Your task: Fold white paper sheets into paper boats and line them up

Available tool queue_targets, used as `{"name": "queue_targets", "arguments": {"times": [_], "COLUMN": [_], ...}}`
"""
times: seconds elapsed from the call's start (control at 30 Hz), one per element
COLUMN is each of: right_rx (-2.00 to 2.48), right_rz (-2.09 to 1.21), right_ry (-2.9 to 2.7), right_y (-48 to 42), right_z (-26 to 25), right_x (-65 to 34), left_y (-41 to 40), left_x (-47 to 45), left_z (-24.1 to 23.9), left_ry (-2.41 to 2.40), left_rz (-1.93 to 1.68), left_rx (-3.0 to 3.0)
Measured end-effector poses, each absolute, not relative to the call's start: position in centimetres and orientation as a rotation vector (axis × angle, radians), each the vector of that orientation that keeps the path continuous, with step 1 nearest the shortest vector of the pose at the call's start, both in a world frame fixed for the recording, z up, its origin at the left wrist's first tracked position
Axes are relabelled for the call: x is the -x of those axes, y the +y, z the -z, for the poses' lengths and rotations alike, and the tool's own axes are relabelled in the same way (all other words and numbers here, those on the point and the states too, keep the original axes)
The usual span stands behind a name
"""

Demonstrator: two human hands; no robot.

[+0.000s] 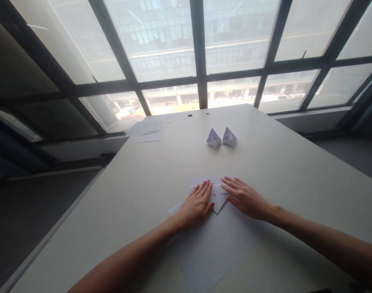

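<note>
Just below the frame's centre: folded paper (221, 199), white, with a straight band across its top and two flaps under it that meet at a middle seam and taper to a point aimed at the lower edge.
Sheet underneath: a larger plain sheet (214, 252) spreads from below the folded point toward the bottom of the frame, slightly askew.
Left hand: palm down, the left hand (198, 204) lies flat on the folded paper's left side, fingers straight and close together, thumb out by the seam; it grips nothing visible.
Right hand: the right hand (244, 198) is spread loosely over the right side, fingertips on the band, thumb near the flap's edge; whether the thumb pinches anything, I cannot tell.
Cover: both hands hide the folded paper's outer sides.
Paper boats: two peaked white paper boats (214, 139) (229, 137) stand side by side, right of upper centre, well apart from the hands.
Loose sheets: thin papers (147, 127) overlap at the upper left, by the table's far left corner.
Table edges: the white table (137, 187) narrows toward the window (170, 44); bare top runs left and right of the forearms.
</note>
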State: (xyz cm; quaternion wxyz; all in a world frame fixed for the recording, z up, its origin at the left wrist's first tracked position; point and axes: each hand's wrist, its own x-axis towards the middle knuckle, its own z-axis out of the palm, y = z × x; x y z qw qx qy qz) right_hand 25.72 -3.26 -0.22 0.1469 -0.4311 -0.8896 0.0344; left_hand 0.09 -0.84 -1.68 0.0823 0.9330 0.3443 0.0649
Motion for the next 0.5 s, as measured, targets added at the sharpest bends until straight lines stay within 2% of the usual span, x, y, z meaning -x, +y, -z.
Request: {"name": "queue_targets", "arguments": {"times": [0.13, 0.3, 0.5], "right_rx": [1.079, 0.928, 0.717], "right_rz": [-0.187, -0.042, 0.102], "right_ry": [-2.653, -2.691, -2.615], "right_y": [-2.3, -1.7, -0.9], "right_z": [-0.4, -0.1, 0.6], "right_x": [-25.0, -25.0, -25.5], "left_y": [-0.2, 1.4, 2.1], "left_x": [0.9, 2.2, 2.8], "left_z": [0.0, -1.7, -1.6], "left_ry": [0.9, 0.659, 0.446], "left_rz": [-0.166, -0.186, -0.345], "left_rx": [-2.799, -2.928, -3.049]}}
